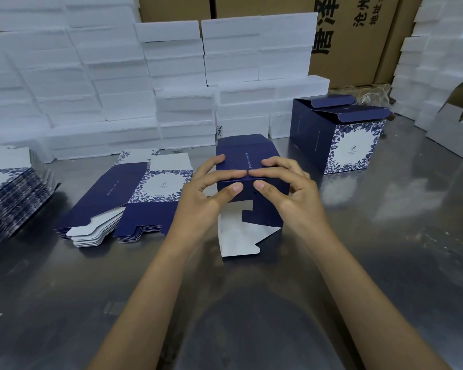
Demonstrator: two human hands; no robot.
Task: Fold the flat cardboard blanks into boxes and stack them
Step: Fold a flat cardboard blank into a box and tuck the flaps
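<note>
A navy cardboard blank (247, 158), half opened into a box shape, stands on the metal table (358, 263) at the centre. My left hand (206, 193) grips its near left edge and my right hand (286, 190) grips its near right edge, thumbs pressed on the front face. White bottom flaps (238, 239) hang loose toward me. A pile of flat navy-and-floral blanks (129, 196) lies to the left. Two folded boxes (340, 134) with open top flaps stand at the right.
Another thick stack of flat blanks (8, 198) sits at the far left edge. White foam blocks (145, 84) are piled along the back and at the right (439, 76). Brown cartons (358, 36) stand behind them.
</note>
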